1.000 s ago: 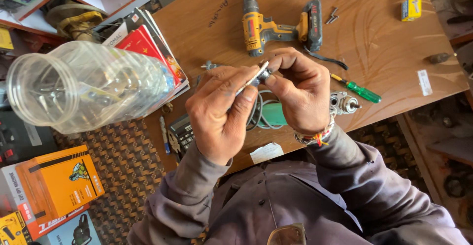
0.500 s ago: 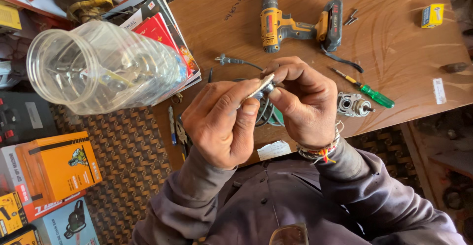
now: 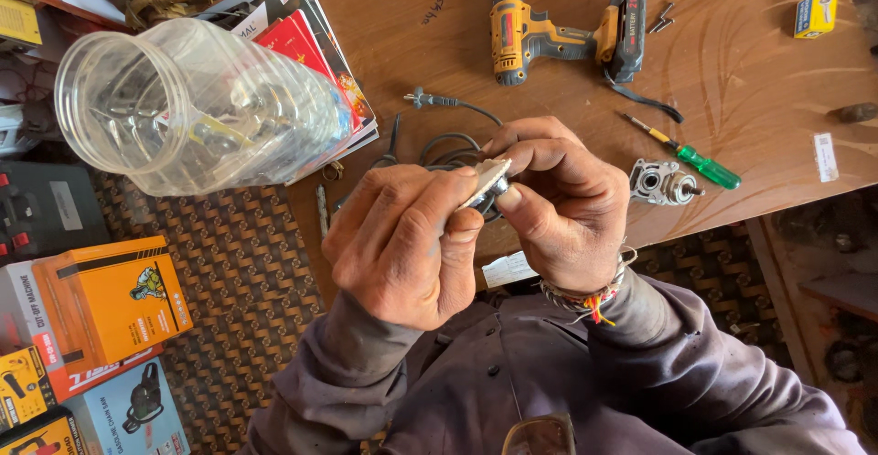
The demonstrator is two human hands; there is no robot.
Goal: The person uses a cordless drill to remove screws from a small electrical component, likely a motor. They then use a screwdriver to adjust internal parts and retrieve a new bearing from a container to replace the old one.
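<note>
Everything is placed relative to the small metal part [image 3: 487,181], which is pinched between the two hands above the near edge of the wooden desk [image 3: 750,89]. Far to its left, orange tool boxes [image 3: 101,304] are stacked on the patterned floor, and a clear plastic jar [image 3: 197,107] lies on its side over red booklets [image 3: 306,43]. Just left of the part, the left hand [image 3: 402,245] is closed around it, thumb pressed on its flat silvery face. Behind the part, a black cord [image 3: 439,103] is coiled on the desk. Just right of it, the right hand [image 3: 562,203] is closed on its other side with curled fingertips. Further right a grey motor housing [image 3: 663,182] and a green-handled screwdriver [image 3: 690,155] are laid; above and right, a yellow cordless drill [image 3: 558,30] is seen.

The part is judged rigid, light and smooth, likely slippery on its flat face; it is best gripped by its rim, where the fingers find an edge.
</note>
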